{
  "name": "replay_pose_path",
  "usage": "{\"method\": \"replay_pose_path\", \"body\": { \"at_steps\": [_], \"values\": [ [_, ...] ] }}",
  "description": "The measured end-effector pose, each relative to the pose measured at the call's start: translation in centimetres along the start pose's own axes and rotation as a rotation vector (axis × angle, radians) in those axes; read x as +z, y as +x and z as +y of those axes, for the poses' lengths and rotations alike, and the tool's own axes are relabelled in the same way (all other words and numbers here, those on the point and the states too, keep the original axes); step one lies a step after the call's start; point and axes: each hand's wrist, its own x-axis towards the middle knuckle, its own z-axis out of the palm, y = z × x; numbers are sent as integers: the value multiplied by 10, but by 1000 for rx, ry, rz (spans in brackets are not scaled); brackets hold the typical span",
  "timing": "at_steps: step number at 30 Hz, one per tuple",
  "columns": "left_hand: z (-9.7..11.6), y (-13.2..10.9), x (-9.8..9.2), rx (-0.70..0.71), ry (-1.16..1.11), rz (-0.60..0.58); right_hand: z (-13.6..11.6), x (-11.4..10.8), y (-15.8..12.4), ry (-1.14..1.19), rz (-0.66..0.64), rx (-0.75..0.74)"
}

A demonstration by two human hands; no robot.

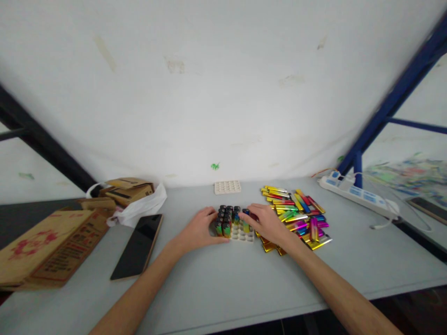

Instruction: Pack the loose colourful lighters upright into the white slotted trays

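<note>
A white tray with rows of holes (242, 233) sits in the middle of the table. Upright lighters with black tops (224, 220) stand packed in its left part, while several holes on the right are bare. My left hand (199, 231) wraps round the tray's left end, thumb along the front and fingers toward the back. Between the fingers of my right hand (265, 222) is a yellow-green and blue lighter (246, 226), upright over the tray's right part. Whether its lower end sits in a hole I cannot tell.
A loose pile of shiny coloured lighters (300, 216) lies right of the tray. Another white holed tray (227, 187) is by the wall. A dark phone (138, 246), cardboard boxes (66, 242) and a white bag (146, 207) are left; a power strip (359, 195) is right.
</note>
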Motion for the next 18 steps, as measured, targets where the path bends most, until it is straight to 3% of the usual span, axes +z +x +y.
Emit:
{"method": "replay_pose_path", "body": {
  "at_steps": [6,12,15,18],
  "values": [
    [-1,0,0,-3,-12,-2,-4,9,-2,43,-17,78],
    [-2,-1,1,-27,-12,-10,-16,13,2,-209,-215,125],
    [-2,-1,0,-27,-7,-15,-15,8,4,-230,-262,77],
    [-2,0,0,-13,-9,-11,-3,-10,4,-84,-253,31]
  ]
}}
